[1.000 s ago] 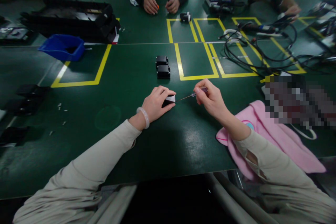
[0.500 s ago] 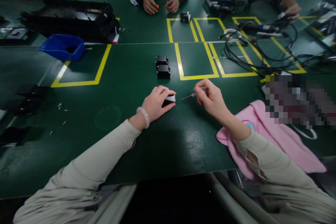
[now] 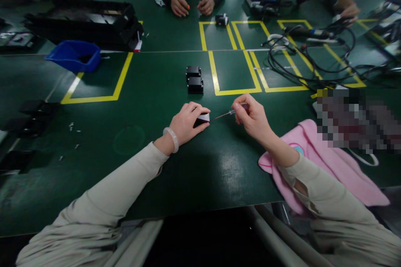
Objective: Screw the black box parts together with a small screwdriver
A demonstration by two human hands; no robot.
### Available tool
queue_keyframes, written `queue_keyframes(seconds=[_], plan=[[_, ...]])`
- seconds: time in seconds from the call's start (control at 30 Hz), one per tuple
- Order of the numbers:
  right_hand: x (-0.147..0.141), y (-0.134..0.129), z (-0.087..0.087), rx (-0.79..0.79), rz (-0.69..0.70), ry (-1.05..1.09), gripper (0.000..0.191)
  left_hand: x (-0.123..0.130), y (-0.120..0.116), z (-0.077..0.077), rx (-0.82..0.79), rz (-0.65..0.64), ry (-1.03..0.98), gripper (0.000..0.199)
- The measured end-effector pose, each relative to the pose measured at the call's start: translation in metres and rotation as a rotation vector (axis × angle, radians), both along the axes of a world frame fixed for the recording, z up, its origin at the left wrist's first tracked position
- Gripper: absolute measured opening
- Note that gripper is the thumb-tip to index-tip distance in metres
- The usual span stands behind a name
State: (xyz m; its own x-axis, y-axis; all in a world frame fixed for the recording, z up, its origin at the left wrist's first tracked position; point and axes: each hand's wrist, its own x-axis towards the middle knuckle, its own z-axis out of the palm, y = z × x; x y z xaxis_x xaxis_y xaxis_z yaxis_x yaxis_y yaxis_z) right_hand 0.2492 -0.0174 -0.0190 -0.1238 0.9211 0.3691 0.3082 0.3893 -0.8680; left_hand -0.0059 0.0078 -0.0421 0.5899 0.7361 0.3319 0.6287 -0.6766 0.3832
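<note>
My left hand (image 3: 189,120) is closed over a small black block (image 3: 203,119) and presses it against the green table; most of the block lies under my palm and fingers. A screwdriver (image 3: 223,115) sits in my right hand (image 3: 249,117), its handle wrapped by the fingers. The thin shaft points left, and its tip meets the right end of the block. Beyond my left hand stand two similar black blocks (image 3: 195,84), one behind the other. Several small screws (image 3: 71,126) lie scattered on the left part of the table.
A blue bin (image 3: 75,56) and a long black housing (image 3: 84,23) stand at the far left. More black parts (image 3: 31,121) lie at the left edge. Cables (image 3: 307,58) tangle at right, above a pink cloth (image 3: 326,162). Co-workers' hands (image 3: 192,6) rest across the table.
Both hands, the block and the screwdriver keep nearly the same place. The screwdriver handle looks slightly turned within my right hand.
</note>
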Motion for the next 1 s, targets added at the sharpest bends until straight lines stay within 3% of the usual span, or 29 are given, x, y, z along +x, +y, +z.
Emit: queue_keyframes(seconds=[0.53,0.77,1.0], plan=[[-0.0004,0.0002,0.0011,0.000,0.029,0.020,0.024,0.0000,0.0003,-0.0006,-0.001,0.002,0.009,0.035],[0.0009,0.0002,0.0010,-0.006,0.018,-0.026,0.036,-0.0005,0.0003,-0.0004,-0.012,0.005,0.009,0.034],[-0.0006,0.0002,-0.0015,-0.014,0.030,0.032,0.022,-0.0005,0.0001,-0.0003,0.003,0.003,0.005,0.035]])
